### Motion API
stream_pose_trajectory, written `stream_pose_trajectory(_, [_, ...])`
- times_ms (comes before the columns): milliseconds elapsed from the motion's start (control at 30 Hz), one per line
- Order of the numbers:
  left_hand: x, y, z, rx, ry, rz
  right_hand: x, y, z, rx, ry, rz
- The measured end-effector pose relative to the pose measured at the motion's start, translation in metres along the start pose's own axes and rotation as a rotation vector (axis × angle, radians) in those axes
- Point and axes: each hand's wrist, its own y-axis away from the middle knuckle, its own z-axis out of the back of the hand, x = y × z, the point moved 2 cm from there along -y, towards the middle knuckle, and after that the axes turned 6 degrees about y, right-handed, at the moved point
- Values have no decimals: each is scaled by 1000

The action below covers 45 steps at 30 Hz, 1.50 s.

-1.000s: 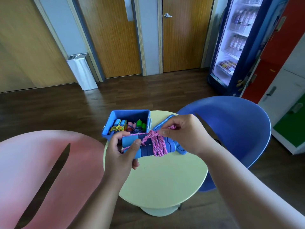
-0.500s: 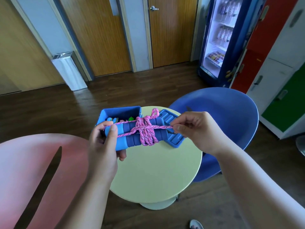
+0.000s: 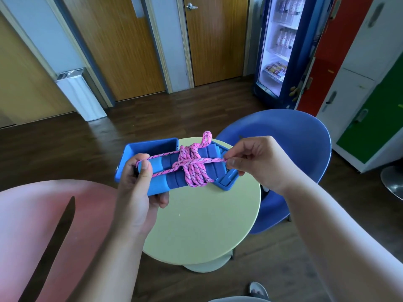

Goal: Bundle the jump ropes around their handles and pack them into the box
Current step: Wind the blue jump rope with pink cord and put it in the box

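– Jump rope (image 3: 192,171): where?
– Held up over the far edge of the table (image 3: 202,225), clear of the tabletop. Wound in several pink turns round two blue handles (image 3: 161,184) laid side by side. Ends in a small loop standing up on the side away from the table's near edge.
– And the left hand (image 3: 139,192)?
– Grips the left end of the handles over the table's far left edge. Thumb pressed down on the strands there, fingers curled underneath.
– Right hand (image 3: 255,162)?
– Pinches one strand of the jump rope between thumb and forefinger, above the table's far right edge. Drawn taut straight across the wraps.
– Box (image 3: 152,147)?
– Stands open on the far left of the table, blue, half hidden behind the bundle. Cannot tell what lies inside.
– Lid (image 3: 226,179)?
– Lies flat on the far right of the table, partly under the raised handles.
– Around the table?
– Blue chair (image 3: 294,138) just beyond it on the right, pink chair (image 3: 32,225) close on the left.
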Motion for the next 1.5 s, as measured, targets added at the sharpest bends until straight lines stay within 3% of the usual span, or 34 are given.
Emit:
stream_pose_trajectory(133, [3, -3, 10, 29, -15, 14, -1, 1, -11, -49, 13, -63])
stream_pose_trajectory(367, [1, -8, 17, 167, -49, 106, -7, 4, -26, -106, -412, -234])
stream_pose_trajectory(500, [5, -10, 13, 150, 80, 217, -10, 0, -24, -189, -354, -187])
stream_pose_trajectory(700, [13, -16, 4, 22, 115, 196, -6, 0, -27, -263, -291, -93])
stream_pose_trajectory(933, [6, -6, -2, 93, -243, 109, -6, -2, -17, -349, -311, -99])
stream_pose_trajectory(1067, [8, -7, 0, 76, -247, 57, -8, -4, -13, -342, -290, -119])
stream_pose_trajectory(1167, [8, -7, 2, 106, -260, 59, -11, -4, -7, -324, -139, -98])
stream_pose_trajectory(1367, [13, -4, 0, 149, -354, 125, -18, -6, -2, -101, 98, -235])
stream_pose_trajectory(1500, [19, -3, -1, 59, -358, 110, -23, -4, -5, -39, 53, -266])
